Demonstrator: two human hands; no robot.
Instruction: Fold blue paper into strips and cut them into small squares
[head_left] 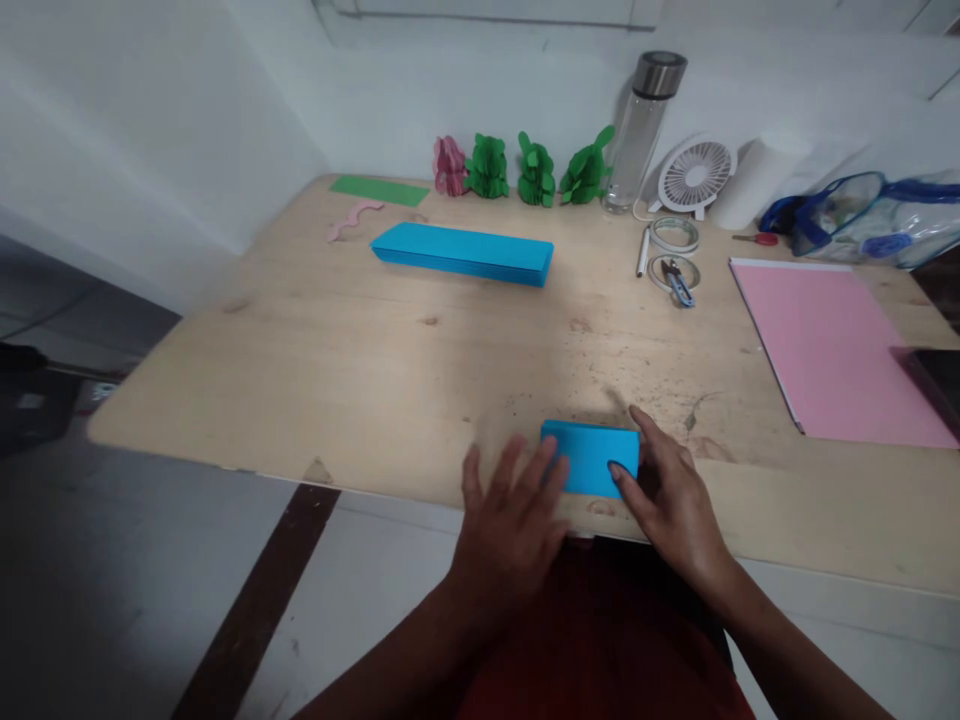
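Near the table's front edge lies a small folded piece of blue paper (589, 462). My right hand (670, 492) grips its right end, with the thumb on top and the other fingers curled round the side. My left hand (513, 510) is spread, slightly blurred, and its fingertips rest over the paper's left end. Farther back on the table is a long stack of blue paper strips (465, 248).
Along the wall stand green paper figures (489, 167), a pink one (450, 166), a glass bottle (637, 140) and a small fan (694, 175). Tape rolls (674, 235), thread snips (679, 284) and pink paper (840, 350) lie to the right. A green strip (380, 189) is at back left.
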